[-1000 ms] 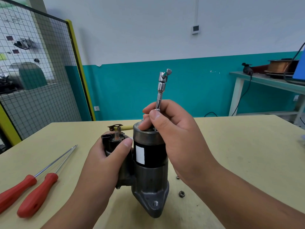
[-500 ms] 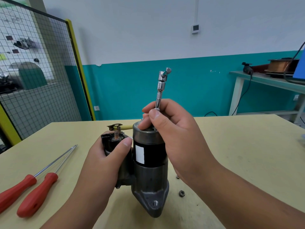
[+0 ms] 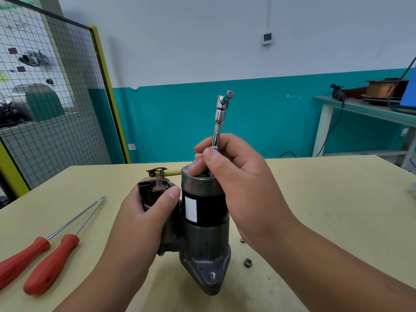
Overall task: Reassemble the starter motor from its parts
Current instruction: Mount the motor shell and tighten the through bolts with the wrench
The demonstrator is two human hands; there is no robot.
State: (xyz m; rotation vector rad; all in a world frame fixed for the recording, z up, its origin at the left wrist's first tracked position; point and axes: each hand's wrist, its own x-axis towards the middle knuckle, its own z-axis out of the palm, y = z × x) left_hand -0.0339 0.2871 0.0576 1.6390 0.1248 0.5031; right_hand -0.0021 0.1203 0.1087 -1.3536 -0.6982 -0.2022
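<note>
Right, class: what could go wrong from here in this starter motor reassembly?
The right hand only pinches the slim chrome socket driver at its lower end; it could slip off the motor's top.
The grey-and-black starter motor stands on end, steadied only by the left hand; it might topple.
The small dark loose nut on the yellow table could get knocked away.

At the centre of the frame a starter motor stands upright on a pale yellow table. The left hand grips its solenoid. The right hand pinches a chrome socket driver that rises from the motor's top end. Two red-handled screwdrivers lie at lower left, and a loose nut sits just right of the motor's base.
</note>
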